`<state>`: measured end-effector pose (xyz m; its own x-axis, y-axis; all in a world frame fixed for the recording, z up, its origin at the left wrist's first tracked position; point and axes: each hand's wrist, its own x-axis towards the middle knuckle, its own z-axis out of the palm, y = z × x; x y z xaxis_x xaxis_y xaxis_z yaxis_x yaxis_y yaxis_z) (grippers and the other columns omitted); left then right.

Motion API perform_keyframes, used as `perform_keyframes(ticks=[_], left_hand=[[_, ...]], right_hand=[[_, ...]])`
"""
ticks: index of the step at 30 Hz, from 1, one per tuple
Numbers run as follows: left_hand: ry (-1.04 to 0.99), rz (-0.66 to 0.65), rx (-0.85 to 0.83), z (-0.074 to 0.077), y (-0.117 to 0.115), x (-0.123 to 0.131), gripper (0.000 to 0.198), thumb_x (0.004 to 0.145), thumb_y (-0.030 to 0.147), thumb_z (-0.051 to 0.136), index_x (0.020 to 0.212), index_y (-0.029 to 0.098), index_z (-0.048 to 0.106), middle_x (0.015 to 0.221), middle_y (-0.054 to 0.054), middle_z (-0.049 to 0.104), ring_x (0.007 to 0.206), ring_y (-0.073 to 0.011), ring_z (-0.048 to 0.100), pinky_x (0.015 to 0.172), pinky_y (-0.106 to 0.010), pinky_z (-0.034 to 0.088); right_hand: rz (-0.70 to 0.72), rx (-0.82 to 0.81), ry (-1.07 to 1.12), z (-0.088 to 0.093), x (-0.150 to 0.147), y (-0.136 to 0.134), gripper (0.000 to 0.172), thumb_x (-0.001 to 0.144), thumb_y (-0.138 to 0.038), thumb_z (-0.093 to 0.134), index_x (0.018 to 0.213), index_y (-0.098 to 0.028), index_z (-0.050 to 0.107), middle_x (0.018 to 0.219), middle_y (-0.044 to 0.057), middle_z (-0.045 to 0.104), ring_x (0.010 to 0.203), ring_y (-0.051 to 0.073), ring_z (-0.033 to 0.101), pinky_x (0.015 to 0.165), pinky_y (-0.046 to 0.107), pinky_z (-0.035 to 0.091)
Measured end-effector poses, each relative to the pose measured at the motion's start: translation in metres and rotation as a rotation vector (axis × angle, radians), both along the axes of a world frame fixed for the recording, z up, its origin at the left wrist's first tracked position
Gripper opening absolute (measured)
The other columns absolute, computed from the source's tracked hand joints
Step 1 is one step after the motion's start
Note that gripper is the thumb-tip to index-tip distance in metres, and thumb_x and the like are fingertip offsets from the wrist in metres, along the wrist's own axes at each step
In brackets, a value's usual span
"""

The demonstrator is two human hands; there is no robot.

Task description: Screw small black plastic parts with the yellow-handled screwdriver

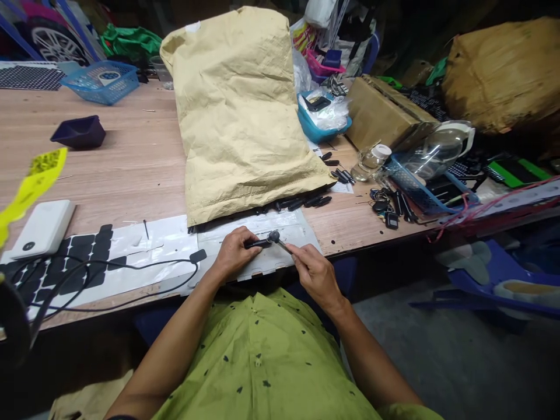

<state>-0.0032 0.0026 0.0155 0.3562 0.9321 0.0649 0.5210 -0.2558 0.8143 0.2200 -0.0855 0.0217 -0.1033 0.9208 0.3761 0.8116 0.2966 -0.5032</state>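
Observation:
Near the table's front edge my left hand (236, 251) is closed on a small black stick-like part (257, 243). My right hand (315, 274) pinches a thin metallic rod (282, 244). Its far end meets a small round black piece (273, 235) beside the tip of the black part. Both hands are over a whitish sheet (301, 230). Just beyond them stands a large tan paper bag (240, 116), with several black parts (312, 202) along its lower edge.
To the left lie a white power bank (44, 227), black stickers on a sheet (87, 256), a black cable (153, 263), a dark tray (81, 132) and a blue basket (102, 81). On the right are a bottle (371, 162), keys (391, 220) and a cardboard box (385, 111).

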Motion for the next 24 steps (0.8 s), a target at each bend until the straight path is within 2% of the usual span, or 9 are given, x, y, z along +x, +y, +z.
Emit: perform_keyframes(ticks=[4,7,11,16,19,21,24], left_hand=[[0.006,-0.002,-0.003,-0.001,0.0,-0.001,0.007,0.074,0.019,0.072,0.08,0.021,0.074,0.08,-0.001,0.066,0.077,-0.0183,0.062,0.069,-0.03,0.049],[0.021,-0.006,0.015,-0.003,0.0,-0.002,0.007,0.076,0.022,0.071,0.082,0.021,0.074,0.081,-0.001,0.066,0.08,-0.0193,0.062,0.073,-0.032,0.05],[0.049,-0.034,0.045,-0.005,-0.001,-0.003,0.012,0.084,0.03,0.068,0.087,0.021,0.075,0.082,-0.002,0.067,0.083,-0.0206,0.062,0.078,-0.033,0.049],[0.066,-0.05,0.045,-0.005,0.001,-0.005,0.023,0.092,0.039,0.059,0.088,0.022,0.073,0.084,-0.003,0.067,0.086,-0.0216,0.061,0.079,-0.034,0.048],[0.027,-0.076,0.027,0.004,-0.004,-0.008,0.025,0.091,0.042,0.058,0.087,0.022,0.072,0.085,-0.004,0.067,0.087,-0.0223,0.06,0.081,-0.035,0.048],[-0.039,-0.124,-0.022,0.015,-0.016,-0.009,0.028,0.092,0.045,0.057,0.09,0.022,0.072,0.087,-0.005,0.069,0.085,-0.0218,0.06,0.081,-0.034,0.048],[-0.154,-0.251,-0.256,0.028,-0.048,-0.008,0.034,0.093,0.051,0.053,0.095,0.022,0.07,0.087,-0.003,0.069,0.08,-0.0195,0.06,0.074,-0.031,0.047]], right_hand=[[-0.118,0.014,0.025,-0.002,0.011,0.008,0.038,0.102,-0.023,0.045,0.126,-0.028,0.073,0.09,0.004,0.069,0.086,0.017,0.067,0.077,0.026,0.054],[-0.274,0.047,-0.066,-0.006,0.028,0.019,0.037,0.1,-0.023,0.047,0.122,-0.027,0.075,0.088,0.005,0.067,0.085,0.018,0.065,0.075,0.027,0.05],[-0.478,0.072,-0.207,-0.019,0.054,0.033,0.035,0.094,-0.017,0.052,0.116,-0.026,0.078,0.082,0.005,0.062,0.079,0.019,0.057,0.069,0.029,0.042],[-0.579,0.094,-0.276,-0.037,0.065,0.042,0.032,0.092,-0.016,0.055,0.111,-0.025,0.079,0.085,0.007,0.057,0.079,0.021,0.048,0.069,0.032,0.034],[-0.605,0.124,-0.305,-0.043,0.062,0.044,0.031,0.092,-0.017,0.055,0.111,-0.026,0.079,0.087,0.008,0.057,0.081,0.021,0.046,0.069,0.033,0.032],[-0.608,0.138,-0.326,-0.045,0.061,0.045,0.031,0.092,-0.018,0.055,0.111,-0.026,0.078,0.086,0.007,0.056,0.081,0.022,0.045,0.07,0.033,0.032],[-0.607,0.145,-0.351,-0.046,0.06,0.046,0.032,0.092,-0.017,0.054,0.112,-0.026,0.078,0.087,0.008,0.057,0.081,0.022,0.045,0.07,0.033,0.031]])
